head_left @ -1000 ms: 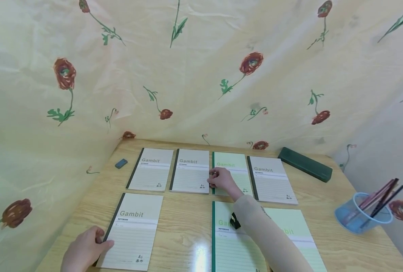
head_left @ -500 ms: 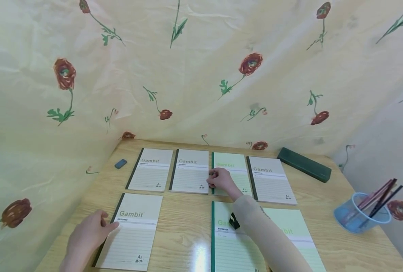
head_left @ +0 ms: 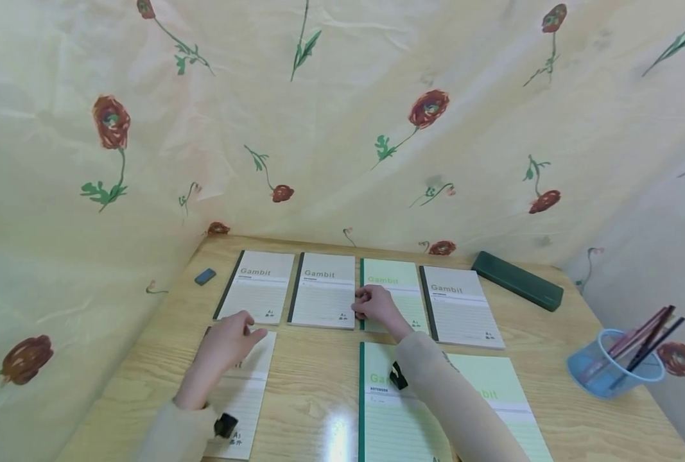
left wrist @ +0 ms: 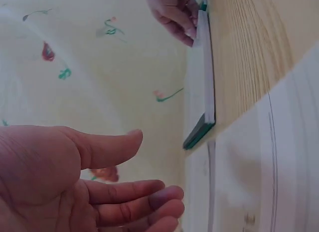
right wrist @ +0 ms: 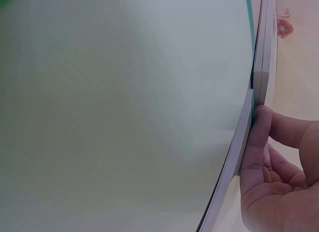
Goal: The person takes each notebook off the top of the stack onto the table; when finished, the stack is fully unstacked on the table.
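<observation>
My right hand is curled at the left spine edge of a green notebook in the back row. Seen from the right wrist, the thumb presses on that notebook's edge and the green cover fills the frame. My left hand hovers with relaxed fingers over the top of the near-left white notebook, holding nothing. In the left wrist view the left hand's fingers are extended and its palm is bare. Two white notebooks lie just beyond it.
A fourth notebook ends the back row and two green ones lie under my right forearm. A blue eraser, a dark green pencil case and a blue pencil cup sit on the wooden table. Floral cloth hangs behind.
My left hand has left the lower left edge of the near-left notebook and moved forward and right, over its top. The right hand has stayed at the green notebook's spine.
</observation>
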Motion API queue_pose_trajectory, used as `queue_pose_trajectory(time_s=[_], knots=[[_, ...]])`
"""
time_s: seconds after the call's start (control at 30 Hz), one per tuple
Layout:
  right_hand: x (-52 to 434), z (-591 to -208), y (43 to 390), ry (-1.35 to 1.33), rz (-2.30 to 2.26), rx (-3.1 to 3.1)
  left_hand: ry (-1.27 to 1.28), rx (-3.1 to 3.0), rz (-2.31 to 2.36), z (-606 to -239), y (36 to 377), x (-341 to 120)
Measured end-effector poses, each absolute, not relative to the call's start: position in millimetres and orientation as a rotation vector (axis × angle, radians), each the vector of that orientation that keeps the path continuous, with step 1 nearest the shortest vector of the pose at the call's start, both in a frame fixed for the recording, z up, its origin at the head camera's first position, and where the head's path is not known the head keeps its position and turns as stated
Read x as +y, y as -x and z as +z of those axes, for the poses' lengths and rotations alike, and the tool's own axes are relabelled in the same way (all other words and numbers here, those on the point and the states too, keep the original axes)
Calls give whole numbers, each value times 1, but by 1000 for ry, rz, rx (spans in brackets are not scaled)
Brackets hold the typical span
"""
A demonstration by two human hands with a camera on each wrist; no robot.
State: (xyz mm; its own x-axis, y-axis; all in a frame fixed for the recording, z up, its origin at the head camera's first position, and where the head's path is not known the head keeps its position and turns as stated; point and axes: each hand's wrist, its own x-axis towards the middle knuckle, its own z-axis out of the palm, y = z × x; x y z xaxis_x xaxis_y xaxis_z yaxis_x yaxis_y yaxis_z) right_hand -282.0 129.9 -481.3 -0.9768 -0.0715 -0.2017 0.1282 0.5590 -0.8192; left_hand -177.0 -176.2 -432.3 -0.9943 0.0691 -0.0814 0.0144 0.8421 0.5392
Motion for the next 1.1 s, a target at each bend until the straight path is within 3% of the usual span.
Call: queue_pose_trajectory(time_s=[0.57,1.1], knots=[[130,-483,284,-44,-1391,2556,-34,2804,1094,-455,269,-129],[115,-470,285,-81,-1150,2708,-8,2754,1260,-479,286,-126]])
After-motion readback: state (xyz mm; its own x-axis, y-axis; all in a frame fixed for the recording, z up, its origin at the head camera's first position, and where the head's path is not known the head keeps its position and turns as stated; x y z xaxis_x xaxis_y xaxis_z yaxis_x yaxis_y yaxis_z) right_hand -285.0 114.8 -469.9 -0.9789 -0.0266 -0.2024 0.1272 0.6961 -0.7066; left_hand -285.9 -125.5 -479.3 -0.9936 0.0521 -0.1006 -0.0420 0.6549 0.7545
